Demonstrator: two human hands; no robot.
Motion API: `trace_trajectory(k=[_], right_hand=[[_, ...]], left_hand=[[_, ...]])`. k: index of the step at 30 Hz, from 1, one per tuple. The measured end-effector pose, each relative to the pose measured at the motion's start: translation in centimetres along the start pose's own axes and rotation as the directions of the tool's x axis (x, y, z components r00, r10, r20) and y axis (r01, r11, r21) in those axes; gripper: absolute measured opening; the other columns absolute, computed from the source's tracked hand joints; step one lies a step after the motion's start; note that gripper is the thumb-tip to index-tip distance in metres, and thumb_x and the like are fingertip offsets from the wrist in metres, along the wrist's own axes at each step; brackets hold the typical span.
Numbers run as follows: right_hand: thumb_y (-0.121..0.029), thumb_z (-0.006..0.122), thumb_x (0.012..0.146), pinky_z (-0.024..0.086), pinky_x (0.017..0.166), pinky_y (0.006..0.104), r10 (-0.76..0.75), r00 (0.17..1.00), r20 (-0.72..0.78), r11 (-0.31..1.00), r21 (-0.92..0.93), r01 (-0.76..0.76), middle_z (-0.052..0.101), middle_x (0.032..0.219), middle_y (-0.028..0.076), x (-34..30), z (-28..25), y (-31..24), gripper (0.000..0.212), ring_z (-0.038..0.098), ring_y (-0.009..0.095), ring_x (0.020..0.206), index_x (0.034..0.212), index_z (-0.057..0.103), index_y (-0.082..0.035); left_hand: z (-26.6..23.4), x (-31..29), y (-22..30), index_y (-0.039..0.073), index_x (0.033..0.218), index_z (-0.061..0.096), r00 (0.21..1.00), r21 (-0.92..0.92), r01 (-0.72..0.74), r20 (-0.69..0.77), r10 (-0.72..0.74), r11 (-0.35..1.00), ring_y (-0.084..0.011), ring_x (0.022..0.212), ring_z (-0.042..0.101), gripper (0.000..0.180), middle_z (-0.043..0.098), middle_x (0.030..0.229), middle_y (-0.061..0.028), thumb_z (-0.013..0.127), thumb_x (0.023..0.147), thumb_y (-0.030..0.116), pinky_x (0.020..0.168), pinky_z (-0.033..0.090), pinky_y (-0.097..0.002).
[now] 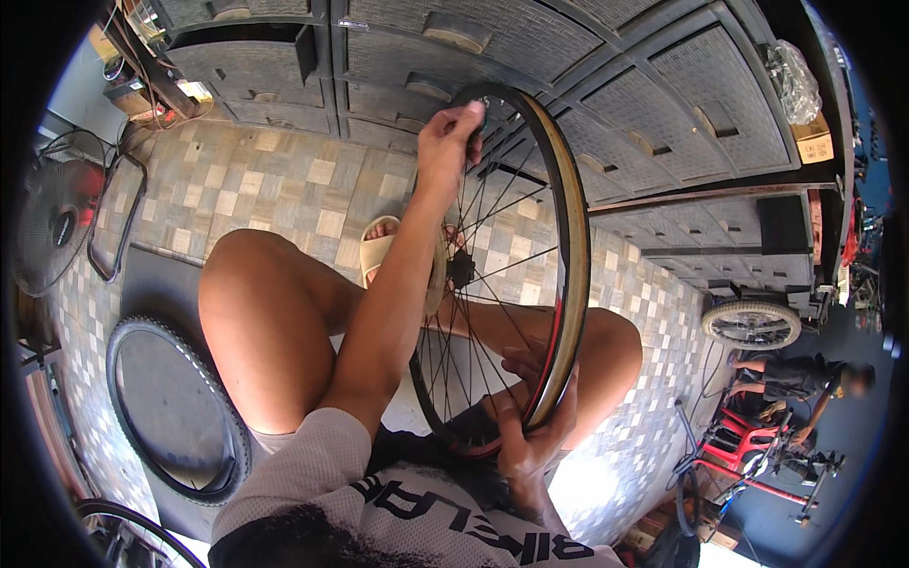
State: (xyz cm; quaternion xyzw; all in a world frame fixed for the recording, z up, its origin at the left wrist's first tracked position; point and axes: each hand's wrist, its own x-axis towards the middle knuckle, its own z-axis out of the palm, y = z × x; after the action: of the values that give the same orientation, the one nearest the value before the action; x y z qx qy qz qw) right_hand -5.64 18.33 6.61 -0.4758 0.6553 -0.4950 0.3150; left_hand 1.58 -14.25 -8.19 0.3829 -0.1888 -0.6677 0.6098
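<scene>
A spoked bicycle wheel [575, 227] without a tyre stands upright, tilted, between my knees. Its rim is black with a tan inner band and a red stretch near my body; the dark hub [461, 269] sits mid-wheel. At the far end of the rim, my left hand [453, 134] is closed, thumb against the rim edge; a small dark thing by the thumb is too small to name. Close to my body, my right hand [532, 431] wraps round the near part of the rim, its thumb and fingers on either side.
Grey drawer cabinets [398, 71] stand in front. A loose black tyre [115, 379] lies at the left, with a fan [62, 222] beyond. On the right are another wheel [751, 325], a red chair [748, 437] and a person [800, 379] near a bicycle.
</scene>
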Motion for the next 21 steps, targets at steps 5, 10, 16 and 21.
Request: trace_trajectory(k=[5,10,16,21], right_hand=[[0.004,0.064,0.077,0.054,0.085,0.0337,-0.015,1.000,0.015,1.000,0.004,0.014,0.052,0.137,0.021,-0.3,0.1,0.3,0.078,0.066,0.032,0.120,0.151,0.038,0.005],[-0.018,0.080,0.084,0.048,0.107,0.0448,-0.123,0.992,0.034,0.992,0.015,0.122,0.042,0.152,0.024,2.9,-0.8,-1.9,0.101,0.055,0.037,0.134,0.162,0.018,0.003],[-0.038,0.088,0.084,0.043,0.115,0.0486,-0.145,0.972,0.184,0.972,-0.158,0.175,0.045,0.156,0.027,18.0,-1.3,-5.5,0.107,0.047,0.037,0.145,0.164,0.028,0.000],[-0.023,0.076,0.086,0.050,0.107,0.0398,0.245,0.819,0.518,0.902,0.188,-0.389,0.063,0.137,0.023,25.5,3.0,-5.0,0.090,0.061,0.031,0.130,0.158,0.033,0.011]], left_hand=[[0.5,-0.2,-0.4,0.001,0.109,0.065,0.983,0.042,-0.178,0.057,0.175,0.983,-0.0115,0.070,0.061,0.020,0.068,0.089,-0.0056,0.077,0.098,0.013,0.053,0.049,-0.0272],[0.5,0.7,0.8,0.006,0.109,0.065,0.989,0.147,0.083,0.113,-0.100,0.986,-0.0103,0.073,0.059,0.010,0.070,0.093,-0.0067,0.071,0.101,0.008,0.054,0.045,-0.0252],[-0.8,-0.2,-0.6,0.006,0.105,0.069,0.985,-0.150,-0.065,0.151,0.088,0.987,-0.0135,0.078,0.065,0.013,0.070,0.094,-0.0055,0.077,0.098,0.011,0.063,0.054,-0.0295],[-2.5,2.0,-1.0,0.002,0.100,0.070,0.916,0.136,-0.372,0.211,0.340,0.918,-0.0171,0.082,0.070,0.013,0.070,0.096,-0.0062,0.080,0.095,0.008,0.071,0.060,-0.0336]])
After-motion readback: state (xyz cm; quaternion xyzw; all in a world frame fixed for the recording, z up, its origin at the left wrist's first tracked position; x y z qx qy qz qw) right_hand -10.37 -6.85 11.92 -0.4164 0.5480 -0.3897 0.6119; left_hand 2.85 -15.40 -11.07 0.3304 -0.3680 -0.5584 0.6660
